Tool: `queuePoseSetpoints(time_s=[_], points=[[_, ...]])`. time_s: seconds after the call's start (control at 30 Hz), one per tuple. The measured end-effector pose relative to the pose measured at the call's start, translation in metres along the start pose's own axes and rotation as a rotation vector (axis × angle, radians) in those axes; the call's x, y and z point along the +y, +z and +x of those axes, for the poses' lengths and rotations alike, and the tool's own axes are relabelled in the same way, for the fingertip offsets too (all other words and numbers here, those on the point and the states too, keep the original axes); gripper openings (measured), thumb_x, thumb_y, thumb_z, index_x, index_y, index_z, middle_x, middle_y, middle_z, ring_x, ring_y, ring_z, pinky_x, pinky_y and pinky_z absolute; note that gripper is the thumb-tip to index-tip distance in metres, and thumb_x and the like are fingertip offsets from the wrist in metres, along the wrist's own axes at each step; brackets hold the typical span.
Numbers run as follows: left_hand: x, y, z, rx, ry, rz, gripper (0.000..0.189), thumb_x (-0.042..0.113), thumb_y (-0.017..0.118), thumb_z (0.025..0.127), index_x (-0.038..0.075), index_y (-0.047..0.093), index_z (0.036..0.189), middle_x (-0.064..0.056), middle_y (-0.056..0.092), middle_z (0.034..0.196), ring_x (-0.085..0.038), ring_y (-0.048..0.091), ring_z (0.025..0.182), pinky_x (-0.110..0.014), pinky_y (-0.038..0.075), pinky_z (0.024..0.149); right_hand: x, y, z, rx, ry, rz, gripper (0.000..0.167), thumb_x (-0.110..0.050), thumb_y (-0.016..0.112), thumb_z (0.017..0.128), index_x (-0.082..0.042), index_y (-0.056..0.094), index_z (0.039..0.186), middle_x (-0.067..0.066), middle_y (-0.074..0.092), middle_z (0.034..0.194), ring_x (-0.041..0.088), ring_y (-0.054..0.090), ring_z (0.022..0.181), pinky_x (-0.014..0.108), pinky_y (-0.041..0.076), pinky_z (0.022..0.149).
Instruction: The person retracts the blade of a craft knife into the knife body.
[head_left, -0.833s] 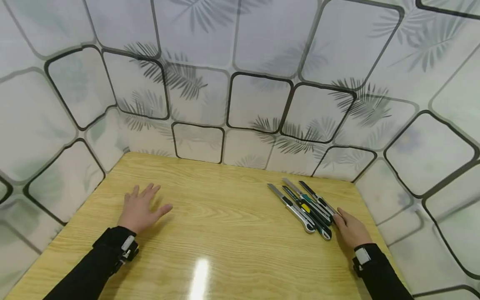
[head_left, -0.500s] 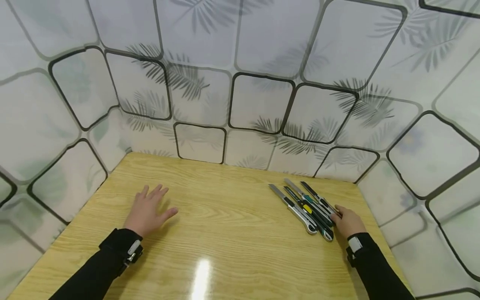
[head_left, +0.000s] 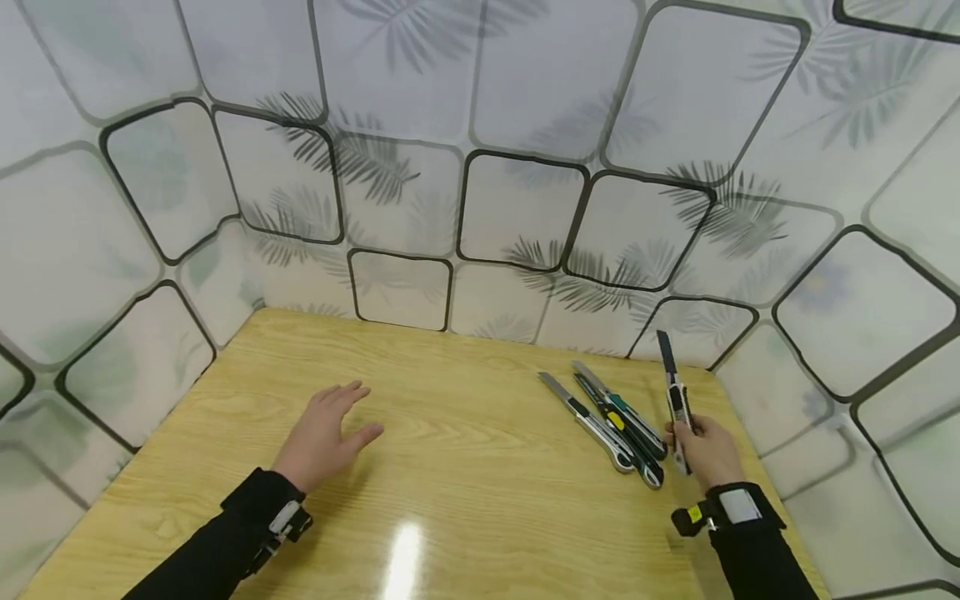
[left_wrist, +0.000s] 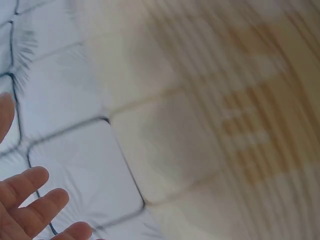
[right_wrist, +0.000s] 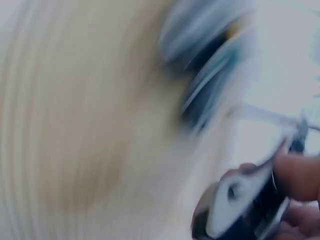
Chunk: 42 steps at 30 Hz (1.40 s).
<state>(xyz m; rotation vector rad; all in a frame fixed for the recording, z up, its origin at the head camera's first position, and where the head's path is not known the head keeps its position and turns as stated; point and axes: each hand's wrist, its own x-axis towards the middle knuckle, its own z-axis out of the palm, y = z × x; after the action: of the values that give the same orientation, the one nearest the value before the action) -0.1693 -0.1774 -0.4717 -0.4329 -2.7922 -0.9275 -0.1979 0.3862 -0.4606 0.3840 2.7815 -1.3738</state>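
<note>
My right hand (head_left: 708, 450) grips a black and silver utility knife (head_left: 677, 404) by its handle, raised off the table with its blade pointing up and away. In the right wrist view the handle end of that knife (right_wrist: 235, 202) shows between thumb and fingers. Just left of it, several more utility knives lie side by side: a silver one (head_left: 592, 423) on the outer left, a dark one with a yellow slider (head_left: 617, 420), and a green and silver one (head_left: 633, 415). My left hand (head_left: 322, 437) hovers over the left part of the table, fingers spread and holding nothing.
The wooden table (head_left: 450, 483) reaches back to a wall covering (head_left: 510, 208) printed with outlined squares and leaves. That covering also closes in the left and right sides. A bright light reflection lies near the table's front.
My right hand has picked the rightmost utility knife up from beside the others and turned it more upright. My left hand has moved to the right.
</note>
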Motion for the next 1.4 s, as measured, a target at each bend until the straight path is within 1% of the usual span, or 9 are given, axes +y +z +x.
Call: queuePoseSetpoints(time_s=[0.1,0.2,0.4,0.53,0.67,0.87,1.03,1.27,1.4], points=[[0.03,0.014,-0.002,-0.048,0.032,-0.092,0.061,0.036,0.072,0.104,0.001,0.055,0.152,-0.024,0.06,0.152,-0.048,0.054,0.142,-0.064,0.046,0.115,-0.034,0.025,-0.022,-0.21,-0.004,0.377,0.061,-0.01,0.046,0.115,0.007,0.015,0.165,0.017,0.066,0.132,0.004,0.071,0.105,0.024,0.059,0.09],[0.062,0.033,-0.005,-0.182,0.057,-0.248,0.062,0.042,0.068,0.106,0.004,0.055,0.153,-0.019,0.065,0.145,-0.041,0.062,0.133,-0.056,0.054,0.108,-0.067,0.057,-0.045,-0.399,-0.012,0.568,0.055,-0.012,0.045,0.116,-0.001,0.018,0.163,0.003,0.063,0.128,0.007,0.071,0.112,0.03,0.059,0.1],[0.108,0.071,-0.009,-0.523,-0.024,-0.652,0.056,0.039,0.063,0.109,0.001,0.057,0.15,-0.014,0.074,0.127,-0.018,0.07,0.1,-0.027,0.057,0.079,-0.11,0.12,-0.08,-0.597,-0.005,0.725,0.038,-0.029,0.04,0.118,-0.004,0.037,0.147,0.003,0.064,0.12,0.013,0.074,0.113,0.037,0.06,0.104],[0.119,0.088,-0.015,-0.631,-0.145,-0.912,0.04,0.029,0.056,0.114,-0.005,0.063,0.133,-0.02,0.077,0.115,-0.011,0.069,0.081,-0.023,0.056,0.069,-0.123,0.145,-0.091,-0.62,0.013,0.772,0.045,-0.042,0.04,0.117,-0.004,0.045,0.14,0.002,0.069,0.114,0.015,0.075,0.11,0.037,0.061,0.102],[0.119,0.099,-0.022,-0.617,-0.183,-0.987,0.03,0.02,0.05,0.115,-0.006,0.065,0.117,-0.021,0.077,0.105,-0.01,0.067,0.072,-0.021,0.055,0.065,-0.128,0.156,-0.092,-0.594,0.029,0.762,0.051,-0.052,0.042,0.114,-0.005,0.054,0.13,0.002,0.074,0.107,0.018,0.078,0.104,0.037,0.063,0.097],[0.122,0.104,-0.026,-0.543,-0.17,-0.923,0.025,0.014,0.051,0.114,-0.003,0.067,0.109,-0.006,0.071,0.088,-0.012,0.061,0.066,-0.02,0.049,0.058,-0.126,0.159,-0.088,-0.565,0.037,0.678,0.047,-0.044,0.045,0.116,-0.002,0.059,0.131,0.003,0.078,0.109,0.016,0.078,0.101,0.036,0.065,0.09],[0.124,0.1,-0.023,-0.477,-0.184,-0.891,0.024,0.015,0.052,0.114,-0.002,0.068,0.11,-0.001,0.065,0.083,-0.011,0.057,0.067,-0.02,0.048,0.057,-0.124,0.16,-0.09,-0.595,-0.002,0.704,0.044,-0.023,0.048,0.114,-0.003,0.045,0.153,0.007,0.072,0.128,0.019,0.073,0.112,0.035,0.058,0.1],[0.118,0.101,-0.027,-0.46,-0.183,-0.877,0.023,0.012,0.052,0.113,-0.004,0.068,0.109,-0.004,0.067,0.084,-0.009,0.057,0.066,-0.02,0.048,0.058,-0.114,0.166,-0.103,-0.796,-0.009,0.742,0.08,-0.003,0.058,0.105,-0.017,0.016,0.171,0.014,0.057,0.153,0.016,0.064,0.12,0.033,0.048,0.105],[0.112,0.102,-0.029,-0.486,-0.201,-0.863,0.025,0.016,0.05,0.115,-0.003,0.067,0.109,-0.002,0.066,0.083,-0.011,0.059,0.066,-0.021,0.048,0.058,-0.103,0.163,-0.094,-0.699,-0.071,0.578,0.074,-0.015,0.064,0.107,-0.005,0.026,0.169,0.026,0.052,0.16,0.021,0.065,0.131,0.035,0.054,0.104]])
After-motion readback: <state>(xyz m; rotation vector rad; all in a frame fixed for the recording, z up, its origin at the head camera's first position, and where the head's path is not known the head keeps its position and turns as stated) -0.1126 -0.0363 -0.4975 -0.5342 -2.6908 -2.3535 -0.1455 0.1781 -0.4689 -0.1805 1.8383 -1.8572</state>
